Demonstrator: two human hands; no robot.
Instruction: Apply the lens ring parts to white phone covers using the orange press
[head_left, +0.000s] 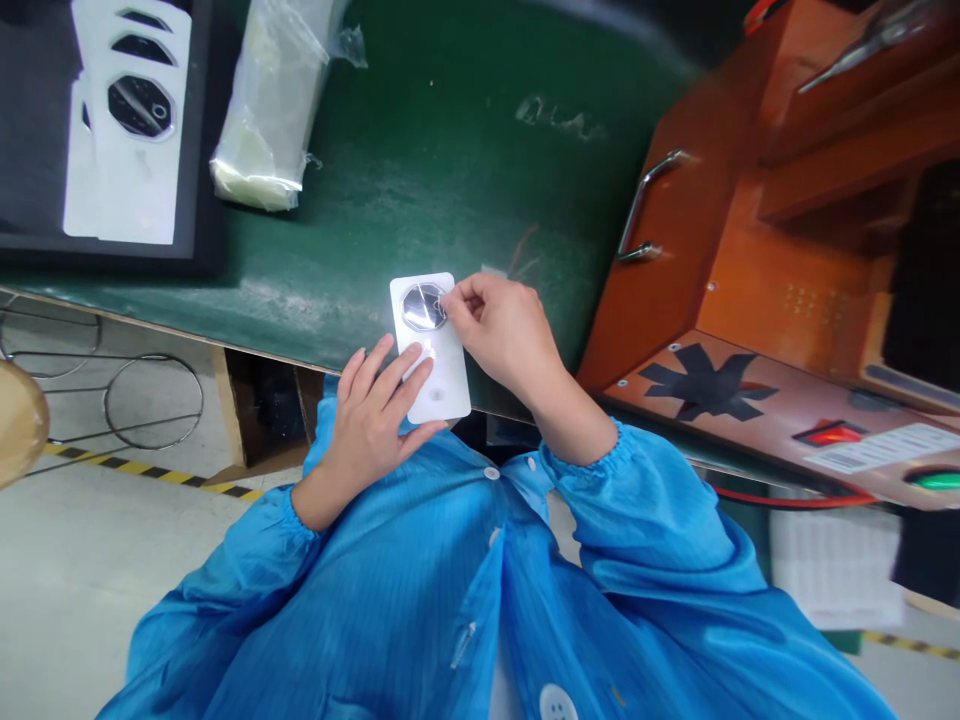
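Observation:
A white rectangular panel (442,375) with rounded corners lies at the front edge of the green table. Near its far end is a dark, shiny octagonal window (422,308). My left hand (375,405) rests on the panel's left side, fingers stretched and spread, steadying it without gripping. With thumb and fingertips pinched together, my right hand (499,325) touches the right edge of the octagon. Whatever sits between those fingertips is too small or hidden to make out.
Several similar white panels (139,190) overlap in a black tray (202,150) at the far left. Beside it lies a plastic-wrapped bundle (274,110). An orange machine (675,240) with a metal handle (637,205) and a lit red switch (829,434) stands right of the green table (465,140).

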